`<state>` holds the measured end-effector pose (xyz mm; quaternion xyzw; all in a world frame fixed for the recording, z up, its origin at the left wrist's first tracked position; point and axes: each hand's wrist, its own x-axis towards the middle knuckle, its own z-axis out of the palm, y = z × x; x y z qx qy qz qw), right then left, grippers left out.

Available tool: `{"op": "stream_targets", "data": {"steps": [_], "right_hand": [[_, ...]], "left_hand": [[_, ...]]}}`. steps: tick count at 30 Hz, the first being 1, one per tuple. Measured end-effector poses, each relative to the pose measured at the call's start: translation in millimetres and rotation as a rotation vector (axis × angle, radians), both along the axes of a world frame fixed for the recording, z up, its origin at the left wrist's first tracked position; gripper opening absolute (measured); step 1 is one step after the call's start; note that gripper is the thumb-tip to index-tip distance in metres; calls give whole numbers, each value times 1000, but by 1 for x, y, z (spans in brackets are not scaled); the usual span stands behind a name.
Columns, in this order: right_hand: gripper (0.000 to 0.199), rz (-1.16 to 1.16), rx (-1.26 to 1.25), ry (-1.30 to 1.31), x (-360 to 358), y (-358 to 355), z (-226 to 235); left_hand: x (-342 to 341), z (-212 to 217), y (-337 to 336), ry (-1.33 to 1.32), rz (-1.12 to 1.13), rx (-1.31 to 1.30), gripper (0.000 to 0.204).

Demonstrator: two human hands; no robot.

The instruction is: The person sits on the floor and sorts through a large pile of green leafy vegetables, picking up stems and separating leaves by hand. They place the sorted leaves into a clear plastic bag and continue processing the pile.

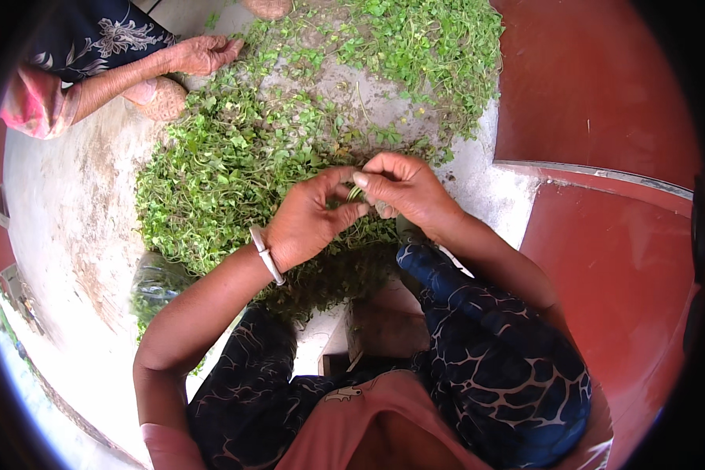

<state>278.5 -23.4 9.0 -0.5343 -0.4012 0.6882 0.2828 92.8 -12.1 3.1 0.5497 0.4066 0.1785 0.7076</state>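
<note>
Hands [309, 215] pinching stems [354, 193], open floor [66, 184] beside pile [211, 168]

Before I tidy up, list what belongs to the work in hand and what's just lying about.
Seemingly in use:
- Right hand, pinching green stems
- Left hand, beside it
- Leafy greens heaped on the floor

Apparently not in use:
- Clear plastic bag beside the greens
- Pale bangle, merely worn

Two bare hands brought together at the fingertips

The left hand [309, 213] curls loosely, a gap showing between its thumb [349, 216] and index finger; just beside it the right hand [413, 189] pinches, thumb [375, 186] pressed toward bent fingers. Behind each hand I see an arm angling back and outward: left forearm [211, 301] to a bent elbow, right forearm [500, 254] slanting the opposite way
</note>
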Motion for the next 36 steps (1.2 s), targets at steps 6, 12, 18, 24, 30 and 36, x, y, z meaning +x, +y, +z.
{"op": "stream_targets", "data": {"steps": [6, 12, 18, 24, 30, 36], "right_hand": [[19, 151, 18, -17, -6, -19, -23], [18, 239, 111, -164, -6, -23, -25], [17, 188, 326, -154, -13, -21, -26], [21, 378, 668, -277, -15, -9, -17], [29, 170, 811, -1107, 33, 48, -69], [17, 316, 869, -1276, 43, 57, -101]], "left_hand": [[-8, -8, -27, 143, -64, 43, 23], [-13, -6, -32, 477, -231, 607, 14], [-13, -7, -29, 452, -102, 455, 9], [-44, -19, 17, 2, 462, -280, 24], [-29, -8, 11, 108, 479, -414, 15], [-33, -12, 14, 44, 403, -592, 9]]}}
